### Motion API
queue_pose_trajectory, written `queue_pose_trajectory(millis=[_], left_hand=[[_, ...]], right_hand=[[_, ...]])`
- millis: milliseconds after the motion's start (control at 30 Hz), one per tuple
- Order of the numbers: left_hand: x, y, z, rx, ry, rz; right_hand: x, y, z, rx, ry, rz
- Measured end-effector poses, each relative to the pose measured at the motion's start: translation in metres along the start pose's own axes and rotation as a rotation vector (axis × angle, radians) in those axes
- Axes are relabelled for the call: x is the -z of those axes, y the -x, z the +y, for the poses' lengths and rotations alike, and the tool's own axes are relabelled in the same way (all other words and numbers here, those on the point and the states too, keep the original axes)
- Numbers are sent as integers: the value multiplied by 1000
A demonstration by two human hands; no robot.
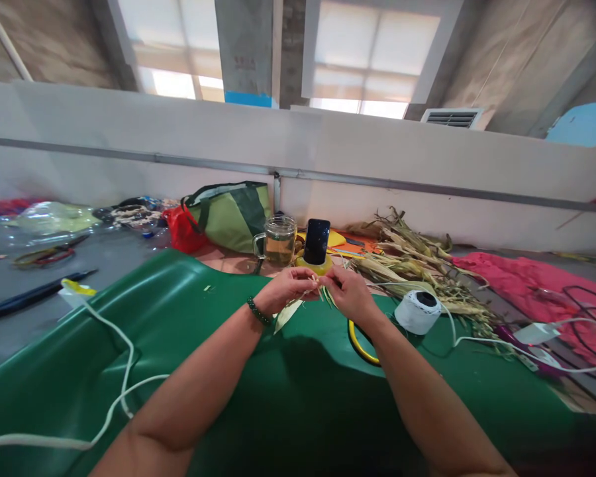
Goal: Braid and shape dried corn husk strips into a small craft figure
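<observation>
In the middle of the head view, my left hand [292, 290], below a dark beaded bracelet [259, 311], pinches a thin pale strip of corn husk [314, 281]. My right hand [346, 291] meets it from the other side, its fingers closed on the same strip. A wider corn husk piece [288, 314] hangs or lies under my left hand; which one I cannot tell. Beside my right forearm a yellow and black loop [361, 346], like a handle, is partly hidden. To the right stands a white spool of thread [418, 313].
A green mat [213, 397] covers the table. Behind my hands stand a phone [316, 240], a glass mug [280, 242] and a green bag [236, 218]. Dried corn husks [412, 265] are piled at right, near pink cloth [521, 285]. White cables [125, 358] cross the mat.
</observation>
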State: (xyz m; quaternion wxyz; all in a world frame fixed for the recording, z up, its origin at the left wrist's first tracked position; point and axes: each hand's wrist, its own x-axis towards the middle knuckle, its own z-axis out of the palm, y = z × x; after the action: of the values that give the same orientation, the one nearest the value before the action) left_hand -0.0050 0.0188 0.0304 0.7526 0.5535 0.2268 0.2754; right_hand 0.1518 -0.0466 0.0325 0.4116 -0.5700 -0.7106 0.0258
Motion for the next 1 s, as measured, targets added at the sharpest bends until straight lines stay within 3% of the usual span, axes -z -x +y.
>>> queue_pose_trajectory(millis=[200, 367, 467, 600, 767, 867, 933, 1000], left_hand=[[-1, 1, 0, 55, 54, -51], [1, 0, 2, 30, 52, -14], [4, -1, 2, 0, -5, 37], [5, -3, -2, -53, -130, 72], [1, 0, -4, -65, -266, -23], [-1, 5, 1, -58, -241, -80], [-1, 7, 4, -102, -208, -62], [0, 7, 6, -200, -242, 19]], right_hand=[[1, 1, -1, 17, -62, 10], [5, 2, 4, -31, -107, -41], [14, 5, 7, -21, -12, -115], [22, 10, 2, 112, 180, -161], [13, 4, 6, 247, 130, -104], [6, 0, 15, 155, 15, -49], [5, 1, 15, 122, -5, -34], [6, 6, 9, 188, 20, -53]])
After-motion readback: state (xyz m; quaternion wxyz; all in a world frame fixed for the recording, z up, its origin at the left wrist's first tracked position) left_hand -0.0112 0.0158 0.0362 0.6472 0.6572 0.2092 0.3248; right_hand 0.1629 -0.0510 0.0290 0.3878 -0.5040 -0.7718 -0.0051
